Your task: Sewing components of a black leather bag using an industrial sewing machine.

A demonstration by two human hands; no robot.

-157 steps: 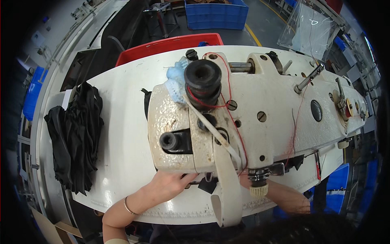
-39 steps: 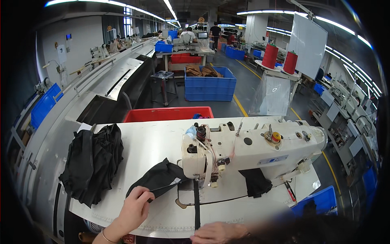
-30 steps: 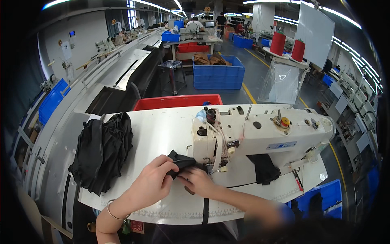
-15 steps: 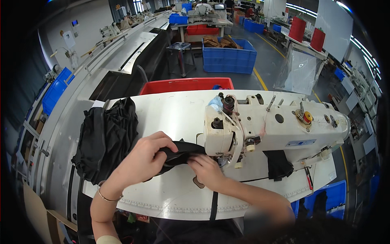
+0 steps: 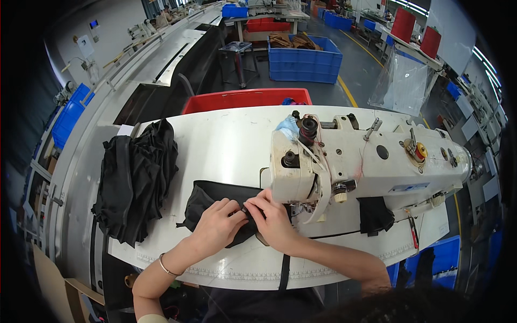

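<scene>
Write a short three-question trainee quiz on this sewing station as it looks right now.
1. True or false: both hands rest on the black fabric piece in front of the sewing machine.
2. Where does the pile of black garments lie? A) on the person's left side of the white table B) inside the red bin C) on top of the machine
3. Fill in: the left hand and right hand meet at the fabric's ____ edge, the one closest to the person.

Key: 1 true; 2 A; 3 near
</scene>
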